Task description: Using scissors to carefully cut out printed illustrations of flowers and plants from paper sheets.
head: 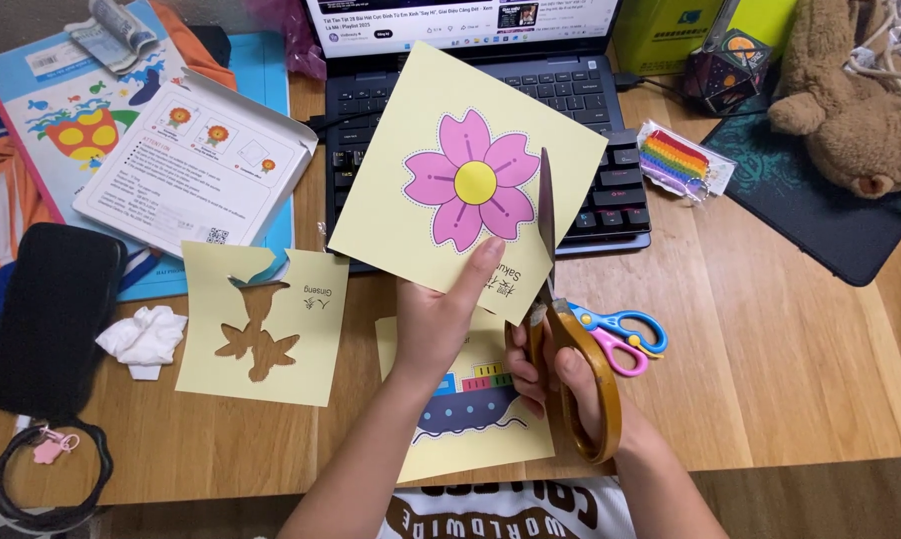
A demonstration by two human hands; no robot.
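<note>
My left hand (pixel 436 319) holds up a pale yellow paper sheet (pixel 391 210) by its lower edge, thumb on the front. A pink flower (pixel 470 180) with a yellow centre is printed on it. My right hand (pixel 570 384) grips brown-handled scissors (pixel 570 339), whose blades point up along the sheet's right edge. Under my hands lies another yellow sheet with a boat picture (pixel 470 409).
A yellow sheet with a shape cut out (pixel 261 329) lies to the left, beside a crumpled tissue (pixel 143 337) and a black case (pixel 51 319). Small colourful scissors (pixel 625 334) rest at the right. Behind are a laptop (pixel 590 100), a booklet (pixel 196 165), a plush toy (pixel 850 110).
</note>
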